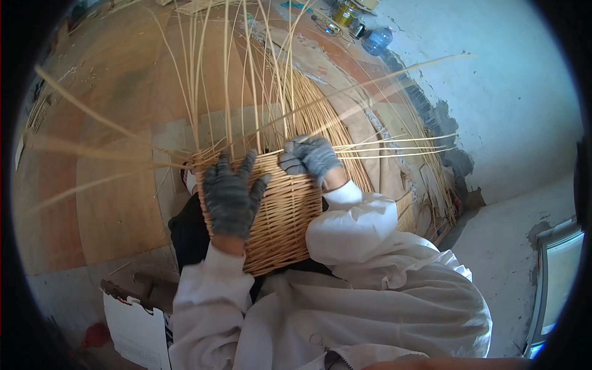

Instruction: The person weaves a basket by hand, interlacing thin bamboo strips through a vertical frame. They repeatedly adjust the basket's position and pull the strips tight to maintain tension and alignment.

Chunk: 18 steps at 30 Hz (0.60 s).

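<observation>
- White coverall: nearest the camera, fills the lower centre; both sleeves run up from it toward the work.
- Floor: wooden boards, orange-brown, spread under and beyond the work; pale wall at right.
- Woven wicker mat: lies flat on the floor behind the basket, partly hidden by it.
- Wicker basket: half-woven, rests on the person's lap at frame centre, woven side facing the camera; loose upright stakes fan out from its top edge, some bending off to the right.
- White paper sheet: lower left, on the floor beside the person's knee.
- Left hand: grey knit glove, fingers spread wide, palm pressed flat on the basket's woven side; holds nothing.
- Right hand: grey knit glove, fingers curled at the basket's top edge, grip closed on thin wicker strands that run out to the right.
- Plastic water bottle and yellow tin: top of frame, by the wall, well apart from the hands.
</observation>
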Motion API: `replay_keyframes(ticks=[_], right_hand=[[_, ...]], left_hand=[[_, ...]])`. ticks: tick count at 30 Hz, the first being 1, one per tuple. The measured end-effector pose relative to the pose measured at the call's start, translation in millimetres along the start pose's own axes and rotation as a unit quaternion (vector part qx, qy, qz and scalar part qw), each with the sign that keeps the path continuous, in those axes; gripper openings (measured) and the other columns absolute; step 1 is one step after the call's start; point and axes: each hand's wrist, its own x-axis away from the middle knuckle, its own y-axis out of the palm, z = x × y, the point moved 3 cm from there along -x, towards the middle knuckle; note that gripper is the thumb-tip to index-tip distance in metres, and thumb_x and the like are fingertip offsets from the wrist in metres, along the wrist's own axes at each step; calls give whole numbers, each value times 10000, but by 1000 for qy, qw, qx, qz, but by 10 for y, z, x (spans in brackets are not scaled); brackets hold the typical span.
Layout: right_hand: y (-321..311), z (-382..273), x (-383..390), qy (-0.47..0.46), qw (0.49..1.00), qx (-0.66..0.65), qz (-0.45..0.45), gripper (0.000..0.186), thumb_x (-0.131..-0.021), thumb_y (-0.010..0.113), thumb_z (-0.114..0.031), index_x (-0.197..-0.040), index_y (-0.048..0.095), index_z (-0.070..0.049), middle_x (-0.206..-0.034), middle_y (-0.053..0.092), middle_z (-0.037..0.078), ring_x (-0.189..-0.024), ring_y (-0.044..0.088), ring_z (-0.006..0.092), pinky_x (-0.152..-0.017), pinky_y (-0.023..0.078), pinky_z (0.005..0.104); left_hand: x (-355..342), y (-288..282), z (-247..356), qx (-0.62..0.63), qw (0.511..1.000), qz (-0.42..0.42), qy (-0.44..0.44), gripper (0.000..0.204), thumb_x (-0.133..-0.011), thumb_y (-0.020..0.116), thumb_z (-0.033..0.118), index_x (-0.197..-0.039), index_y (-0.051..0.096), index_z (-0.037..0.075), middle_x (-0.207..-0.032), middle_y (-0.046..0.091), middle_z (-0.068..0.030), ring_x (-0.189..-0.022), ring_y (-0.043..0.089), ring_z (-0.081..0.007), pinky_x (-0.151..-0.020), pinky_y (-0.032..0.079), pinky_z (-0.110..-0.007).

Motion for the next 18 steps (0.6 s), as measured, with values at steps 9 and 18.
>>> replay_keyframes(ticks=[9, 18], right_hand=[[-121, -471, -422, -226, 971, -79, -15, 568, -852, 574, -91, -1321, 272, 15, -828, 602, 173, -744, 632, 282, -700, 543, 384], [-1415, -164, -895, -76, 986, 50, -140, 340, -853, 580, -147, -1117, 504, 54, -932, 626, 159, -836, 616, 249, -820, 520, 336]], left_hand=[[-236, 187, 324, -81, 979, -142, -123, 590, -715, 655, 500, -1194, 573, 164, -1259, 437, -238, -1165, 390, -421, -1007, 287, -481], [-458, 557, 963, -33, 986, -160, 32, 577, -746, 583, 567, -1171, 585, 175, -1156, 548, -148, -1096, 478, -300, -980, 295, -454]])
